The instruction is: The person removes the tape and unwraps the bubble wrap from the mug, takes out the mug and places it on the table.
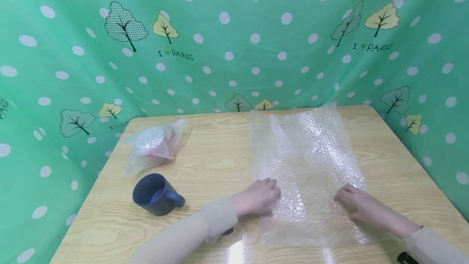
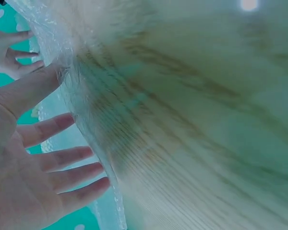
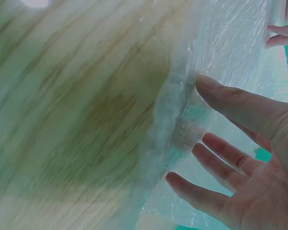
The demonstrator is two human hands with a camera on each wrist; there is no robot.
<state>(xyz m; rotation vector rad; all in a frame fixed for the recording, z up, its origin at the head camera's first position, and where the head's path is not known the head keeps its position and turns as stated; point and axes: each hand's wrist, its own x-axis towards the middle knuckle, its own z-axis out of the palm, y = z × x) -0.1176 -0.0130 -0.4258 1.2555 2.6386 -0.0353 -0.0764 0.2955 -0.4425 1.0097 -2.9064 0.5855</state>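
Note:
A sheet of clear bubble wrap (image 1: 307, 166) lies spread over the right half of the wooden table, its bubbles catching the light. My left hand (image 1: 258, 196) is at its left edge; in the left wrist view the fingers (image 2: 81, 158) are spread and nearly straight, tips against the plastic. On the opposite edge is my right hand (image 1: 360, 207), whose thumb and fingers (image 3: 197, 194) stand apart and touch the film in the right wrist view. A dark blue mug (image 1: 157, 199) stands left of my left hand, handle pointing right.
At the far left of the table (image 1: 216, 150) sits a bundle in bubble wrap (image 1: 154, 144) with something pink inside. A green polka-dot curtain (image 1: 234, 52) with printed trees hangs behind the table and along both sides. A small black object (image 1: 406, 258) shows by the right sleeve.

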